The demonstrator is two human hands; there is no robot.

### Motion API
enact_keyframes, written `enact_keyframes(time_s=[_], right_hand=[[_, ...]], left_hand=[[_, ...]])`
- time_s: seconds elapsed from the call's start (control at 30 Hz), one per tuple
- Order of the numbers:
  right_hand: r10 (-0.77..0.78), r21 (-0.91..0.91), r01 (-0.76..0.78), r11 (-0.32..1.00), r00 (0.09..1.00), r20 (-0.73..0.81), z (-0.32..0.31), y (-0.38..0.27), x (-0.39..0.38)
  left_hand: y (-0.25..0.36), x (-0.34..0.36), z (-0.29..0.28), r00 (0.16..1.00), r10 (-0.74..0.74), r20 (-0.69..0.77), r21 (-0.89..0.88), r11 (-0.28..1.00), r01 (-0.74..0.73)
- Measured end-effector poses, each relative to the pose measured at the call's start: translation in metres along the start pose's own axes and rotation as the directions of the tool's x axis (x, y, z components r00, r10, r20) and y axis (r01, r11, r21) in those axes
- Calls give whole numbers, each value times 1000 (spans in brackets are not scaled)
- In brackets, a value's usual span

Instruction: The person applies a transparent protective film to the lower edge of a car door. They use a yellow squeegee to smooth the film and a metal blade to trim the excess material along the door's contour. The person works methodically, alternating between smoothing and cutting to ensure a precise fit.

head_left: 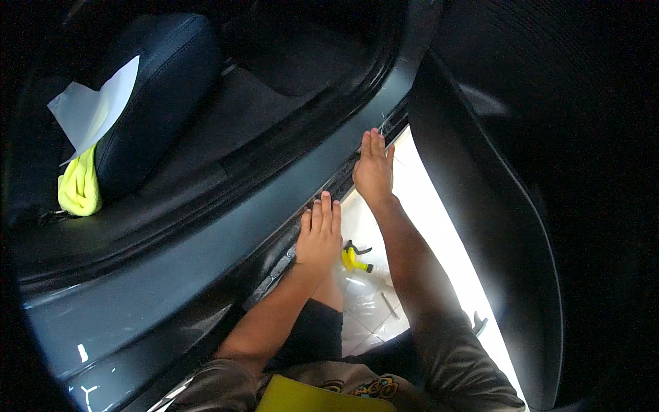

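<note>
My left hand (319,233) lies flat with fingers stretched out on the dark lower edge of a grey-blue car door sill (233,206). Farther along the same edge, my right hand (374,168) rests with its fingers extended, the tips touching the sill's outer side. Neither hand holds anything that I can see. A thin, pale strand (382,123) shows at the right fingertips; whether it is loose or attached I cannot tell. Beneath the hands runs a black trim strip (347,180), partly hidden by them.
A dark car seat (161,89) stands inside at left, with white paper (103,103) and a folded yellow cloth (81,185) beside it. The open door (487,226) bounds the right. On the tiled floor below is a clear bottle with a yellow spray head (351,259).
</note>
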State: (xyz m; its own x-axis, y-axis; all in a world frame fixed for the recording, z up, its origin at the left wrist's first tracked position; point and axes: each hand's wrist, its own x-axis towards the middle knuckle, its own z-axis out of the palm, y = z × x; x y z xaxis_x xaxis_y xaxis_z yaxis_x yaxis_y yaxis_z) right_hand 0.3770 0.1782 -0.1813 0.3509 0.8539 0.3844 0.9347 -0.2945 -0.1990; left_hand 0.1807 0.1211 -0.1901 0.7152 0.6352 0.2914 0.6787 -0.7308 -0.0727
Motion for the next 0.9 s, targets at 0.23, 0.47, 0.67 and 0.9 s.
enact_keyframes(time_s=[0.23,0.47,0.67,0.9], right_hand=[[176,4,-177,984,978,111,-6,10,5],[300,174,-300,938,954,29,-7,36,38],[421,489,-425,762,898,124,-12,38,54],[517,886,-378,270,833,197,25,80,69]], left_hand=[[0,4,-8,999,-21,25,2,1000,21],[1,4,1,1000,-7,26,31,1000,6],[-3,2,0,999,-24,37,33,999,23],[5,7,-2,999,-5,40,-19,1000,6]])
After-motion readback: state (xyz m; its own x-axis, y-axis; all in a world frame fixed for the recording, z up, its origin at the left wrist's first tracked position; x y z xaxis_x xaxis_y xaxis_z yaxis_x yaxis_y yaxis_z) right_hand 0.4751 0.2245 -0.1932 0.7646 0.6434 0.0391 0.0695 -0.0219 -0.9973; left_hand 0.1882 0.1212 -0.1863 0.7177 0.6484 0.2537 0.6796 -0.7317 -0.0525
